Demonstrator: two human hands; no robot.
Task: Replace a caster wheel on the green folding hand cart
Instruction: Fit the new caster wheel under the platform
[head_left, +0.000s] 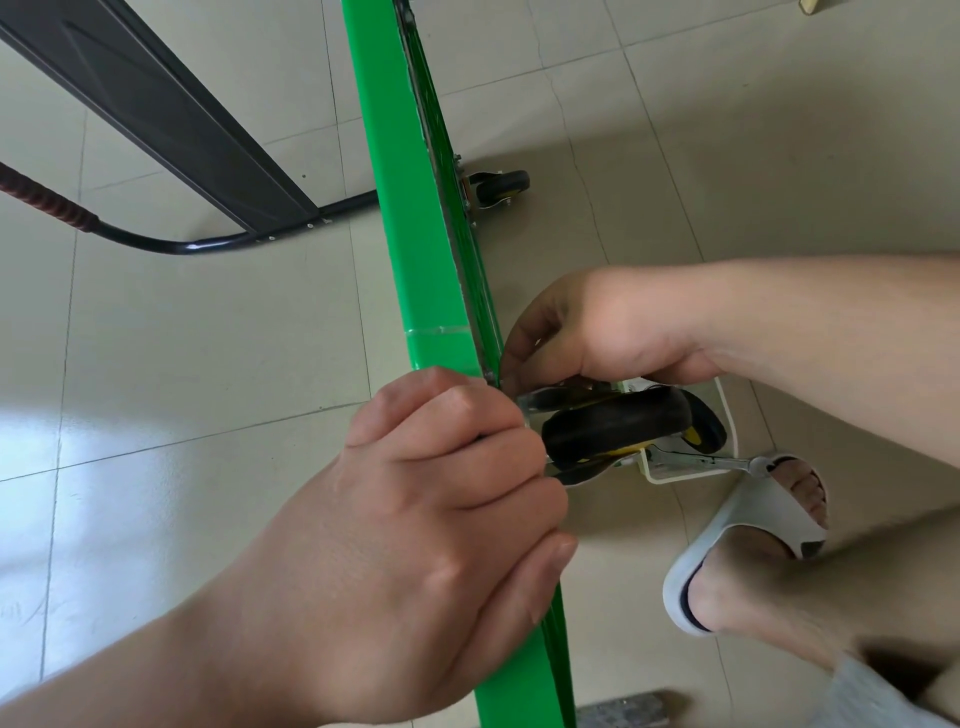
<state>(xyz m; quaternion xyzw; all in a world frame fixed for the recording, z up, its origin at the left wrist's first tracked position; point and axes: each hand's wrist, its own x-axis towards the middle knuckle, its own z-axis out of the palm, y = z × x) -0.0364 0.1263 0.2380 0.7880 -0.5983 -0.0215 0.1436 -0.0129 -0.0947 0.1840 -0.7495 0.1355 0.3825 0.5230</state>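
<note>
Green cart (410, 249) on edge, running top to bottom over tile floor (208, 364). Caster wheel (618, 421) on its right face, low down. Left hand (415, 519) fisted tight at wheel's fork, contents hidden, cannot tell. Right hand (597, 327) curled over wheel's top, gripping it. Wrench (696, 460) across white tray (730, 415) rim just beyond, slippered foot (753, 530) near. Second caster (501, 187) farther up. Black frame (156, 104) left, tile between.

left hand (441, 519) fisted, knuckles up, right hand (597, 332) curled, fingertips hidden
</note>
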